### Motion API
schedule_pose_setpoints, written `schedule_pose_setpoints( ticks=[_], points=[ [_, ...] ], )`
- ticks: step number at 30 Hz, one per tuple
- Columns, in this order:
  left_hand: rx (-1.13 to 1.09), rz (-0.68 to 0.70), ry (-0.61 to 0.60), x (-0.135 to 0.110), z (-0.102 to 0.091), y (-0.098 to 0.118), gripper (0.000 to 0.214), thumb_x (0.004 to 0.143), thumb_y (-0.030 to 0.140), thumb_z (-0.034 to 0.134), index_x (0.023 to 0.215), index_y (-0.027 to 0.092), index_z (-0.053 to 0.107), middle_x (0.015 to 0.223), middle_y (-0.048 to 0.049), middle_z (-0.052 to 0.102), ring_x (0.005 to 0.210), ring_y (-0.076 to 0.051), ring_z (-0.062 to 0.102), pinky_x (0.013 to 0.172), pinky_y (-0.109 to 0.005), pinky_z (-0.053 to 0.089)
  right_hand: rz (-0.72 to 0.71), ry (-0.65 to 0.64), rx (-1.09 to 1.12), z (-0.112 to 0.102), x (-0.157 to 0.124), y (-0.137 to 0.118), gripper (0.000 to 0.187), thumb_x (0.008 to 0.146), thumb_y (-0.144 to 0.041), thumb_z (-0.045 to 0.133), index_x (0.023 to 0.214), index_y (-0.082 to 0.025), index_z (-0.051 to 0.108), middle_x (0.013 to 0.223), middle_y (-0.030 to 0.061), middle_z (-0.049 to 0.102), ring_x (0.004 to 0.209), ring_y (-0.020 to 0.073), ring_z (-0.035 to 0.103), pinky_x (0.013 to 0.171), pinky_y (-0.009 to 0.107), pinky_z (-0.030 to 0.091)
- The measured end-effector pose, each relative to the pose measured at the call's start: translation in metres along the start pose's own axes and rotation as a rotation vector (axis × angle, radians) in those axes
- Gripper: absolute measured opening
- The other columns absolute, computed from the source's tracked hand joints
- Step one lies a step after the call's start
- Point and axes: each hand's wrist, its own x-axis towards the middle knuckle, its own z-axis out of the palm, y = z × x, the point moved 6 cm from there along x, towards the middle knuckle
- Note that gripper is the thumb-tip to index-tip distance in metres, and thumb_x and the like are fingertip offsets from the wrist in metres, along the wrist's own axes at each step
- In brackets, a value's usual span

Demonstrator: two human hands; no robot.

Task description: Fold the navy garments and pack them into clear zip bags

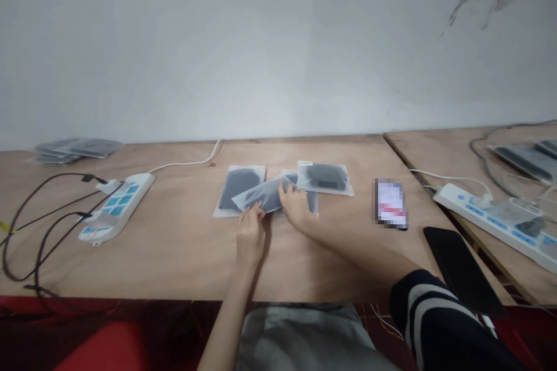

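Observation:
A frosted plastic bag (265, 194) with something dark inside is held up at a slant between my two hands. My left hand (251, 226) pinches its lower left edge, fingers closed on it. At the right end, my right hand (295, 200) grips the same bag with curled fingers. Beneath and to the left lies another frosted bag (237, 185) with a dark flat item in it. A further bag (325, 178) with a dark item and a small white label lies right of my right hand. One more bag (314, 203) is partly hidden under the right hand.
A white power strip (119, 208) with black cables stands on the left, another power strip (496, 223) on the right. A phone (390, 204) with a lit screen and a black flat object (461, 269) lie to the right. Stacked bags (76, 149) sit at the far left.

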Motion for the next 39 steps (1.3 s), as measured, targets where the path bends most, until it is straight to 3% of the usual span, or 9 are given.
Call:
schedule_pose_setpoints(
  ticks=[6, 12, 16, 18, 22, 25, 28, 32, 39],
  points=[
    [0.054, 0.06, -0.012, 0.0, -0.014, 0.005, 0.024, 0.098, 0.018, 0.036, 0.089, 0.021, 0.058, 0.101, -0.0106, 0.074, 0.11, -0.024, 0.067, 0.105, -0.045, 0.046, -0.276, 0.073, 0.025, -0.007, 0.001, -0.022, 0.04, 0.093, -0.007, 0.043, 0.131, -0.004, 0.056, 0.117, 0.0229, 0.066, 0.109, 0.0305, 0.058, 0.096, 0.046, 0.044],
    [0.102, -0.001, 0.205, -0.005, -0.053, 0.022, 0.025, 0.096, 0.033, 0.053, 0.115, 0.019, 0.054, 0.137, -0.0173, 0.056, 0.132, -0.031, 0.051, 0.107, -0.052, 0.044, -0.538, 0.096, 0.156, -0.01, -0.005, -0.012, 0.062, 0.087, -0.007, 0.05, 0.148, -0.016, 0.041, 0.134, 0.0121, 0.061, 0.114, 0.0244, 0.057, 0.093, 0.037, 0.049],
    [0.08, 0.009, 0.384, -0.015, -0.08, 0.042, 0.03, 0.091, 0.037, 0.057, 0.115, 0.021, 0.051, 0.126, -0.017, 0.059, 0.12, -0.031, 0.058, 0.099, -0.054, 0.049, -0.44, 0.225, 0.289, -0.036, -0.014, 0.018, 0.071, 0.084, -0.005, 0.047, 0.153, -0.019, 0.037, 0.137, 0.0104, 0.06, 0.114, 0.0251, 0.06, 0.097, 0.038, 0.05],
    [0.025, 0.049, 0.36, -0.016, -0.08, 0.048, 0.02, 0.093, 0.032, 0.053, 0.109, 0.021, 0.053, 0.112, -0.0134, 0.064, 0.11, -0.029, 0.063, 0.095, -0.05, 0.051, -0.343, 0.315, 0.326, -0.059, -0.026, 0.041, 0.071, 0.085, -0.005, 0.045, 0.153, -0.022, 0.037, 0.139, 0.0089, 0.059, 0.12, 0.0251, 0.058, 0.101, 0.038, 0.049],
    [-0.096, 0.05, -0.095, -0.002, -0.031, 0.044, 0.021, 0.097, 0.028, 0.046, 0.114, 0.022, 0.056, 0.114, -0.0098, 0.067, 0.11, -0.024, 0.065, 0.096, -0.041, 0.052, -0.076, 0.423, 0.299, -0.093, -0.062, 0.094, 0.07, 0.089, -0.009, 0.04, 0.155, -0.03, 0.031, 0.154, 0.0032, 0.043, 0.139, 0.0267, 0.044, 0.113, 0.046, 0.042],
    [-0.111, 0.017, -0.313, 0.008, 0.014, 0.034, 0.031, 0.098, 0.032, 0.044, 0.123, 0.017, 0.054, 0.123, -0.0138, 0.066, 0.115, -0.027, 0.064, 0.096, -0.042, 0.052, 0.065, 0.436, 0.23, -0.084, -0.09, 0.121, 0.075, 0.085, -0.006, 0.038, 0.157, -0.028, 0.027, 0.159, 0.0032, 0.034, 0.145, 0.0272, 0.036, 0.117, 0.049, 0.036],
    [-0.091, -0.036, -0.32, 0.019, 0.042, 0.027, 0.032, 0.098, 0.029, 0.041, 0.12, 0.012, 0.056, 0.115, -0.0183, 0.069, 0.111, -0.03, 0.066, 0.093, -0.045, 0.053, 0.143, 0.378, 0.155, -0.047, -0.108, 0.128, 0.075, 0.084, -0.004, 0.038, 0.156, -0.021, 0.029, 0.157, 0.0095, 0.039, 0.142, 0.0299, 0.039, 0.115, 0.052, 0.037],
    [-0.109, -0.064, -0.281, 0.027, 0.054, 0.029, 0.03, 0.098, 0.026, 0.037, 0.114, 0.013, 0.059, 0.108, -0.0173, 0.072, 0.107, -0.03, 0.068, 0.09, -0.044, 0.053, 0.16, 0.235, 0.038, 0.001, -0.113, 0.116, 0.067, 0.088, -0.004, 0.035, 0.153, -0.019, 0.037, 0.154, 0.0139, 0.043, 0.139, 0.0321, 0.045, 0.11, 0.053, 0.041],
    [-0.244, -0.083, -0.323, 0.026, 0.075, 0.045, 0.022, 0.093, 0.027, 0.054, 0.112, 0.018, 0.057, 0.092, -0.0078, 0.071, 0.087, -0.024, 0.071, 0.076, -0.036, 0.055, 0.062, 0.112, -0.019, 0.018, -0.111, 0.097, 0.064, 0.092, -0.019, 0.047, 0.154, -0.018, 0.035, 0.159, 0.0137, 0.033, 0.143, 0.0349, 0.038, 0.112, 0.054, 0.037]
  ],
)
